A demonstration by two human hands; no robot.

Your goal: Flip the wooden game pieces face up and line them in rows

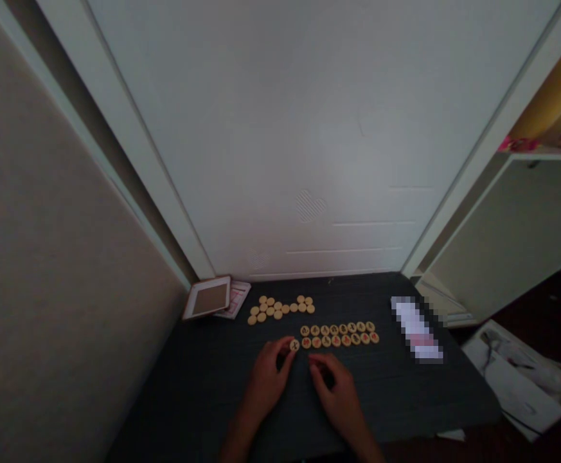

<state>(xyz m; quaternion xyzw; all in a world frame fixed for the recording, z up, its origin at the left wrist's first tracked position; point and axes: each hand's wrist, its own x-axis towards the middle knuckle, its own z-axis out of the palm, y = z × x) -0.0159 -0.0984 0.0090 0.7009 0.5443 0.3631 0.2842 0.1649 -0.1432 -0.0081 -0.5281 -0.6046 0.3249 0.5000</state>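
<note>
Between the thumb and index finger of my left hand (269,376) is a round wooden Chinese chess piece (294,346), its dark character facing up. It is at the left end of two rows of face-up pieces (337,341), some marked in red and some in black. My right hand (335,386) hovers just below the left part of these rows, thumb and index fingertips together, with no piece showing between them. Beyond my left hand lies a loose cluster of blank-side-up pieces (278,306).
A framed board (207,298) lies over a pink-and-white printed item (238,297) at the table's back left. On the right lies a blurred-out pale object (416,328). A white panel (280,161) rises behind the dark table (203,379). A white box (521,373) is beyond the right edge.
</note>
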